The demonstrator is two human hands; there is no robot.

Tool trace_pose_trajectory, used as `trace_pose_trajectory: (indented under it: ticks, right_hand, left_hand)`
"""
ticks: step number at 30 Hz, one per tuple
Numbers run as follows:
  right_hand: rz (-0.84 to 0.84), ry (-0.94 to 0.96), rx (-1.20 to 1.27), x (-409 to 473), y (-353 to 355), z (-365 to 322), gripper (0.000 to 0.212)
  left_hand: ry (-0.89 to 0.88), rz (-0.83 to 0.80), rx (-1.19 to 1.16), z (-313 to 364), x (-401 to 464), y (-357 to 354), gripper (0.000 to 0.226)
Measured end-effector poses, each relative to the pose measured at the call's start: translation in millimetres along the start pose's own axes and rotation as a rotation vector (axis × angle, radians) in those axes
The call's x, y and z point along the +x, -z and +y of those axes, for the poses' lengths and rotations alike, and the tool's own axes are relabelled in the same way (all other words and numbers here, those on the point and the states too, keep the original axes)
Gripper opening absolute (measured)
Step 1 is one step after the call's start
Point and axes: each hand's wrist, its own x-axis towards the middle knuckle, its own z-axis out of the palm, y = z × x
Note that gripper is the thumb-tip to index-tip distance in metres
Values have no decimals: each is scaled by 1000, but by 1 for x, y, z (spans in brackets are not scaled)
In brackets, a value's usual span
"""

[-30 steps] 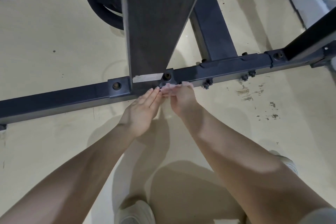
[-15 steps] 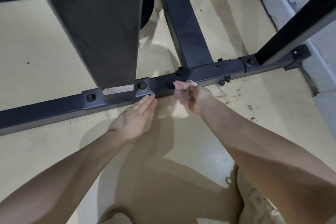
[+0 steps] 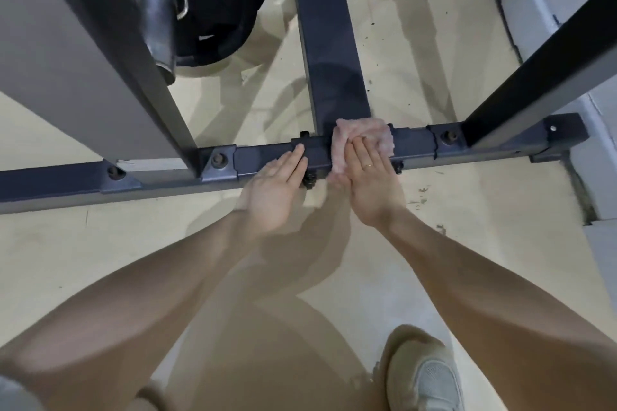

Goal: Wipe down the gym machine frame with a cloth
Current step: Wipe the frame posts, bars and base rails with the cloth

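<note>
The dark blue-grey base bar of the gym machine frame (image 3: 414, 143) runs left to right across the floor. A pale pink cloth (image 3: 367, 135) lies spread over the bar where a second bar joins it from behind. My right hand (image 3: 370, 183) lies flat on the cloth, fingers together, pressing it against the bar. My left hand (image 3: 273, 190) rests flat and empty on the bar just left of the cloth, fingertips on its top face.
A wide grey upright (image 3: 83, 53) rises at the left with a steel peg (image 3: 160, 20) and a black weight plate (image 3: 227, 3) behind it. A black diagonal strut (image 3: 541, 60) rises at the right. A grey wall base (image 3: 594, 110) borders the right. My shoe (image 3: 424, 374) stands on the cream floor.
My right hand went from a fist bunching the cloth at the bar's front to a flat palm with the cloth spread over the bar's top. My left hand slid up onto the bar. The view moved closer.
</note>
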Motion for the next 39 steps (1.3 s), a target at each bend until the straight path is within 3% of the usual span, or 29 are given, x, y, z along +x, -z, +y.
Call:
trace_pose_trajectory:
  ticks: [3, 6, 8, 10, 12, 14, 16, 17, 19, 22, 25, 28, 31, 34, 37, 39]
  right_hand:
    - [-5, -71, -187, -3, 9, 28, 65]
    - [-27, -38, -241, 0, 4, 0, 68]
    - [50, 51, -78, 7, 5, -5, 66]
    - [176, 142, 36, 12, 18, 10, 48]
    - [121, 86, 31, 4, 34, 30, 41]
    - [123, -8, 213, -11, 38, 58, 33]
    - [344, -183, 448, -14, 50, 77, 31]
    - [414, -272, 470, -12, 50, 83, 31]
    - [379, -372, 412, -1, 44, 79, 39]
    - [281, -254, 248, 3, 19, 64, 56]
    - [235, -142, 120, -7, 12, 87, 60]
    - [261, -274, 150, -8, 16, 82, 58]
    - [262, -182, 174, -1, 8, 55, 57]
    - [299, -122, 153, -17, -4, 78, 52]
    - [325, -190, 274, -28, -3, 69, 62]
    - [331, -110, 330, -23, -6, 29, 68]
  left_hand:
    - [64, -141, 17, 0, -2, -1, 70]
    - [72, -197, 81, 5, 3, 0, 68]
    - [57, -230, 166, 7, 4, 1, 66]
    - [92, -238, 166, 7, 4, 2, 68]
    - [116, -244, 133, 11, 4, 5, 67]
    - [160, -232, 92, 16, 7, 11, 63]
    - [170, -186, 83, 20, 17, 16, 57]
    - [156, -164, 73, 22, 22, 18, 57]
    - [114, -146, 40, 30, 31, 15, 61]
    - [62, -212, 16, 39, 39, 3, 66]
    - [74, -247, 50, 42, 37, -5, 69]
    - [94, -251, 45, 45, 36, -7, 71]
    - [102, -249, 23, 45, 38, -8, 73]
    - [83, -256, -13, 45, 38, -6, 72]
    - [72, -234, -144, 41, 36, 3, 70]
    - [72, -186, -196, 37, 29, 7, 68]
